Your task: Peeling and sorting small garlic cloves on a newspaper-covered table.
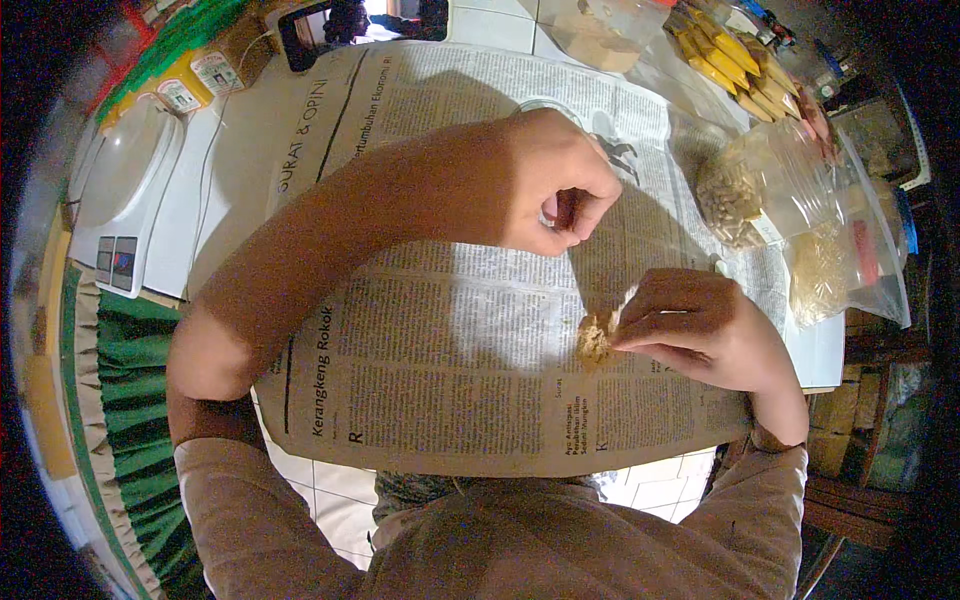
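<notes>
Newspaper [405, 315] covers the table before me. My left hand [566, 184] is curled above its middle, fingers bent into a ring; whether something sits inside the fingers cannot be told. Behind that hand shows the rim of a clear round container [547, 105], mostly hidden. On the right, the fingertips of my right hand [682, 322] meet at the edge of a small heap of tan powder [595, 341] on the paper. Any small thing between those fingertips is too small to make out. A small pale capsule [721, 267] lies just beyond my right hand.
A clear zip bag of capsules [731, 195] lies at the right, beside a bag of empty-looking clear capsules [817, 277]. Yellow packets [712, 49] are at the back right. A white digital scale [120, 195] stands left, near boxes [180, 90]. A mirror or screen [307, 34] is at the back.
</notes>
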Available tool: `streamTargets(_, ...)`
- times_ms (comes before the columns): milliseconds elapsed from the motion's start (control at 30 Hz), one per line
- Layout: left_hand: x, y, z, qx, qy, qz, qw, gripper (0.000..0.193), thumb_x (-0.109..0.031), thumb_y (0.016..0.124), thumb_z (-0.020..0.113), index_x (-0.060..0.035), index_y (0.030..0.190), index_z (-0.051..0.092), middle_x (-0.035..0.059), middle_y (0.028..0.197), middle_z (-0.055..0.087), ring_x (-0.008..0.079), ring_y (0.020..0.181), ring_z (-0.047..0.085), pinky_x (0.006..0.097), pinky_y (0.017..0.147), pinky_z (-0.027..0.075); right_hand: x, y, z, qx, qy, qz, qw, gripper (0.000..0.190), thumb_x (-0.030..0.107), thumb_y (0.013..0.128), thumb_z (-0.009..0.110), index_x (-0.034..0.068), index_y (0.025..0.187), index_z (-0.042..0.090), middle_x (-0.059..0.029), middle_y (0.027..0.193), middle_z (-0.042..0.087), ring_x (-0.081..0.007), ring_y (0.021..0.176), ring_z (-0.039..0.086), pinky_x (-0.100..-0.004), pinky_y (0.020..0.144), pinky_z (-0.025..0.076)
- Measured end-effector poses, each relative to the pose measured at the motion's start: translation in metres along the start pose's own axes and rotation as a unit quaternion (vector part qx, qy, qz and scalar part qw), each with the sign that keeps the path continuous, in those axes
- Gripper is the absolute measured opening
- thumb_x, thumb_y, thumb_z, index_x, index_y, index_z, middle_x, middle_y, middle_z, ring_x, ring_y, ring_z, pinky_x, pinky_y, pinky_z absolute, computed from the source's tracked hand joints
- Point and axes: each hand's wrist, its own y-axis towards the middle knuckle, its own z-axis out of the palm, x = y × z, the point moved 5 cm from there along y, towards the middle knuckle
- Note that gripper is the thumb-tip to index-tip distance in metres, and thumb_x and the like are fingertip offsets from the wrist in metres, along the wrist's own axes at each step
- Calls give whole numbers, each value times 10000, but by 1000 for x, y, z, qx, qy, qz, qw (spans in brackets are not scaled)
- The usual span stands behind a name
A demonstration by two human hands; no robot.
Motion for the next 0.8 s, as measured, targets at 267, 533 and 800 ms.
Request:
streamTargets(267, -1, -1, 0, -3, 8, 6, 1000, 126, -38, 693, 677, -63, 731, 560, 34, 748, 598, 177, 695, 586, 290, 568, 479, 5, 0, 0, 2, -8, -15, 1000, 158, 77, 698, 736, 55, 848, 688, -45, 803, 653, -248, 750, 634, -352, 640, 514)
streamTargets(533, -4, -1, 0, -29, -3, 17, 999, 134, -38, 652, 675, -32, 671, 543, 77, 656, 573, 216, 643, 595, 322, 606, 467, 7, 1, 2, 14, 1, -8, 1000, 169, 77, 692, 739, 52, 852, 691, -56, 811, 654, -249, 754, 635, -354, 651, 515)
streamTargets(800, -5, 0, -1, -24, -9, 10, 1000, 130, -35, 649, 678, -32, 666, 550, 79, 638, 578, 210, 619, 603, 316, 588, 474, 6, -1, 3, -1, -18, -17, 1000, 171, 78, 695, 733, 44, 855, 682, -58, 817, 653, -259, 759, 634, -361, 665, 517)
